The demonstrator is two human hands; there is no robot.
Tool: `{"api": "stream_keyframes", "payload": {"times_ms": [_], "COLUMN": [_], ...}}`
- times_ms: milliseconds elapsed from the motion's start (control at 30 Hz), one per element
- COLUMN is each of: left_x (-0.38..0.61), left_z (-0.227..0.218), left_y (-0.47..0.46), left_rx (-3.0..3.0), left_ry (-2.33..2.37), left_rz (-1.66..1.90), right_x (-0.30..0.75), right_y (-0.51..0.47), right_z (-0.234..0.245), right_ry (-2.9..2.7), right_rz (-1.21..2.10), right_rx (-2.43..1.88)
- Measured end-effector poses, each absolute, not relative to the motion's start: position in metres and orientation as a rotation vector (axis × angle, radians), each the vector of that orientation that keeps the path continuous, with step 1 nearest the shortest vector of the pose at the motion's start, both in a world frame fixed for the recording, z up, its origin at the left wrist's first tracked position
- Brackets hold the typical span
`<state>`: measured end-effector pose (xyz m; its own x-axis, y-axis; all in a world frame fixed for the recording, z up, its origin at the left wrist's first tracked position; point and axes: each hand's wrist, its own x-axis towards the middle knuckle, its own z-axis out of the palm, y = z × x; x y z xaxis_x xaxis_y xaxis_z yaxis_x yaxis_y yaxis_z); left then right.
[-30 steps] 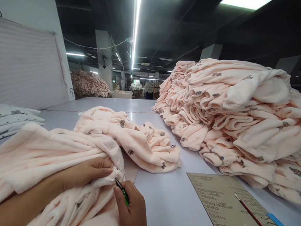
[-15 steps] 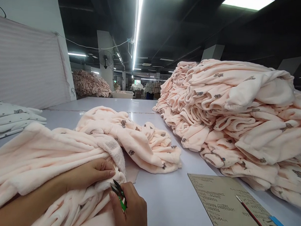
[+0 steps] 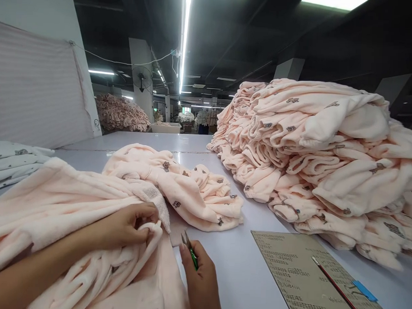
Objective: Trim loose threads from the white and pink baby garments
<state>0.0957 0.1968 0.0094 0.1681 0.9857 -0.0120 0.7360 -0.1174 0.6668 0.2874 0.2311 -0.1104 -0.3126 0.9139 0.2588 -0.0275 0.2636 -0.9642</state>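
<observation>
A pale pink fleece garment lies spread over the near left of the white table. My left hand rests on it with fingers pinched on a fold of its edge. My right hand is closed round small green-handled thread snips, whose blades point up and stand just right of the garment's edge, apart from the cloth. A second crumpled pink garment with small brown bear prints lies behind it.
A tall pile of folded pink garments fills the right side. A cardboard sheet with print holds a red pencil and blue tape. White printed garments sit far left. More piles stand far back.
My right hand has drawn the snips away from the garment's edge to the right. My left hand has curled from flat into a pinch on the fold.
</observation>
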Motion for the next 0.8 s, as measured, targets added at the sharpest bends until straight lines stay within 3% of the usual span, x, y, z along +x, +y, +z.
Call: {"api": "stream_keyframes", "payload": {"times_ms": [200,400,500,700,800], "left_x": [0.12,0.152,0.14,0.08,0.066], "left_z": [0.017,-0.011,-0.001,0.071,0.08], "left_y": [0.198,0.196,0.195,0.194,0.19], "left_rx": [2.101,2.312,2.36,2.376,2.373], "left_ry": [1.709,1.87,1.873,1.897,1.957], "left_rz": [0.17,-0.306,-0.317,-0.234,-0.229], "right_x": [0.317,0.314,0.315,0.315,0.313], "right_y": [0.239,0.239,0.237,0.232,0.229], "right_z": [-0.144,-0.147,-0.146,-0.145,-0.147], "right_ry": [-1.464,-1.504,-1.524,-1.606,-1.63], "right_rz": [1.266,1.286,1.285,1.237,1.193], "right_rx": [-1.01,-1.001,-1.005,-1.018,-1.01]}}
